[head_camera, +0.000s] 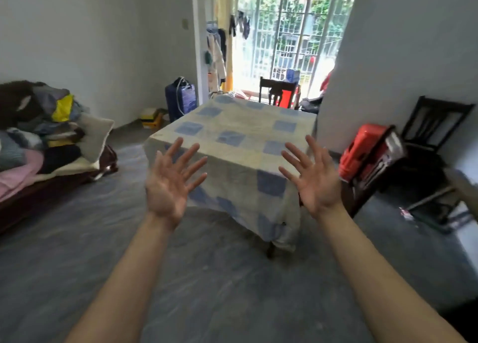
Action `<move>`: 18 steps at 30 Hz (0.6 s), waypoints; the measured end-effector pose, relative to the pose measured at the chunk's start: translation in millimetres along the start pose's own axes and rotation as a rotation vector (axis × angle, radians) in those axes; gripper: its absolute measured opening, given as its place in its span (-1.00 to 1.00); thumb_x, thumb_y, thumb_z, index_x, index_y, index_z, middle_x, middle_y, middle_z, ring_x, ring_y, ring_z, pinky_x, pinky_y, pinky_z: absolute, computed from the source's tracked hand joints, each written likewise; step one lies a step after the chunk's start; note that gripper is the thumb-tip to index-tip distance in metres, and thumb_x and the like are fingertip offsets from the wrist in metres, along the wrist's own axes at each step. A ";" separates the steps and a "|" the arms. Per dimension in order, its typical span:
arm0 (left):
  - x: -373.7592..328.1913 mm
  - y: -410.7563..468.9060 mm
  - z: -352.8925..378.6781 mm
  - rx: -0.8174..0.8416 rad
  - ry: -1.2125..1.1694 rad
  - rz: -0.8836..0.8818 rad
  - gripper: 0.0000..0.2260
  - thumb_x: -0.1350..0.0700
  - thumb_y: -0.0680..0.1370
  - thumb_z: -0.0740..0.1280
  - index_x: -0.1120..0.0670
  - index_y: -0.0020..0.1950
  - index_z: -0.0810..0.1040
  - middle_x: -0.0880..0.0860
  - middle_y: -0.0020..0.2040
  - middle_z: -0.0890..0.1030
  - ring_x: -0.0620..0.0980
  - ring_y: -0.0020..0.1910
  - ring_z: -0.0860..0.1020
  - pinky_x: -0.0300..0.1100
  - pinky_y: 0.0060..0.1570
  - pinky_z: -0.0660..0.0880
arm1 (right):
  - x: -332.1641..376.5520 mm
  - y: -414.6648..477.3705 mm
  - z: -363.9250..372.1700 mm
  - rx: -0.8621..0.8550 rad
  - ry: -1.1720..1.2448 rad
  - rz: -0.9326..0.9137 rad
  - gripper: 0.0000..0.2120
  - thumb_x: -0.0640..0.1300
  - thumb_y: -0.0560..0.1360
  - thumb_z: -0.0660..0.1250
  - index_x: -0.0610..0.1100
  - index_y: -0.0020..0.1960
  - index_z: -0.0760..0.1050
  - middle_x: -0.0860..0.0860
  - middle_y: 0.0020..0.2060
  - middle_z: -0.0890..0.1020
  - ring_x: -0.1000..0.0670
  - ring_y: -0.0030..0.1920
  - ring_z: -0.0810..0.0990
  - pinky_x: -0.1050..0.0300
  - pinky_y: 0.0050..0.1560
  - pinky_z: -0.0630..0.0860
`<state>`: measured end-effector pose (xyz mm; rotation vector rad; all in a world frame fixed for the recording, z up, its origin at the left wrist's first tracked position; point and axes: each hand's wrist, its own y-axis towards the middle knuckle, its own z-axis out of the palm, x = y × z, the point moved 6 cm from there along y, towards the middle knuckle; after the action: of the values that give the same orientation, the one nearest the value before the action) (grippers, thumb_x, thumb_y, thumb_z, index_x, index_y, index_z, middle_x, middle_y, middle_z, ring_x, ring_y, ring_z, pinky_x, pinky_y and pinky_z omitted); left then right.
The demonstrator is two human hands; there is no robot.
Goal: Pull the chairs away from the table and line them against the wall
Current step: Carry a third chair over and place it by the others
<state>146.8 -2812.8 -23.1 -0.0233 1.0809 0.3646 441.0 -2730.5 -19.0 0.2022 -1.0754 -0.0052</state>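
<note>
left hand (169, 185) fingers spread wide, empty | right hand (314, 181) same | chair (372, 166) just right of right fingers, beside worktop (232, 135) | right hand nearer | far chair (278, 91) beyond fingers

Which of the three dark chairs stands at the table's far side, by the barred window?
The dark chair beyond the table; the other two stand right, near the wall.

The table (232, 135) is set in the middle of the room. One chair (278, 91) is placed behind it, before the window (287, 32). Two chairs (429, 141) are found to its right, by the wall (403, 58). A bed (38, 182) is placed to its left.
</note>
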 end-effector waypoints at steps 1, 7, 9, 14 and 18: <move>16.3 13.7 20.0 0.055 -0.014 -0.030 -0.47 -0.25 0.68 -0.01 -0.07 0.54 0.41 0.06 0.42 0.58 0.18 0.36 0.58 0.26 0.32 0.40 | 10.0 2.4 -21.4 -0.056 -0.006 -0.020 -0.49 0.19 0.67 0.08 0.03 0.55 0.33 -0.16 0.37 0.60 -0.15 0.38 0.57 -0.28 0.39 0.42; 108.1 70.2 153.3 0.324 -0.068 -0.184 -0.49 -0.22 0.69 -0.01 -0.05 0.54 0.41 0.06 0.41 0.59 0.18 0.35 0.58 0.26 0.34 0.39 | 70.2 7.8 -142.1 -0.336 -0.072 -0.154 -0.46 0.19 0.63 0.11 0.04 0.56 0.32 -0.15 0.35 0.61 -0.17 0.40 0.54 -0.35 0.45 0.35; 137.3 85.1 198.1 0.388 -0.073 -0.220 -0.50 -0.21 0.70 -0.01 -0.06 0.53 0.42 0.06 0.40 0.60 0.18 0.33 0.59 0.24 0.32 0.41 | 88.5 12.9 -181.4 -0.402 -0.084 -0.198 -0.49 0.18 0.66 0.07 0.04 0.55 0.33 -0.14 0.34 0.62 -0.17 0.39 0.56 -0.34 0.45 0.35; 218.1 118.9 302.5 0.488 -0.095 -0.319 -0.50 -0.21 0.69 0.02 -0.04 0.52 0.43 0.09 0.40 0.60 0.21 0.33 0.59 0.22 0.27 0.44 | 120.8 32.9 -280.8 -0.517 -0.120 -0.265 -0.48 0.19 0.66 0.09 0.05 0.56 0.32 -0.12 0.35 0.62 -0.13 0.37 0.58 -0.27 0.41 0.41; 279.7 151.4 391.5 0.529 -0.068 -0.351 -0.52 -0.21 0.69 0.01 -0.06 0.50 0.45 0.07 0.40 0.60 0.20 0.33 0.60 0.23 0.30 0.42 | 146.5 75.7 -366.1 -0.564 -0.136 -0.274 -0.47 0.18 0.67 0.04 0.02 0.58 0.28 -0.12 0.36 0.61 -0.12 0.37 0.58 -0.25 0.43 0.40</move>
<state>553.4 -2516.0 -54.7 0.2656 1.0553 -0.2402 823.6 -2612.0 -46.5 -0.1652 -1.1329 -0.5688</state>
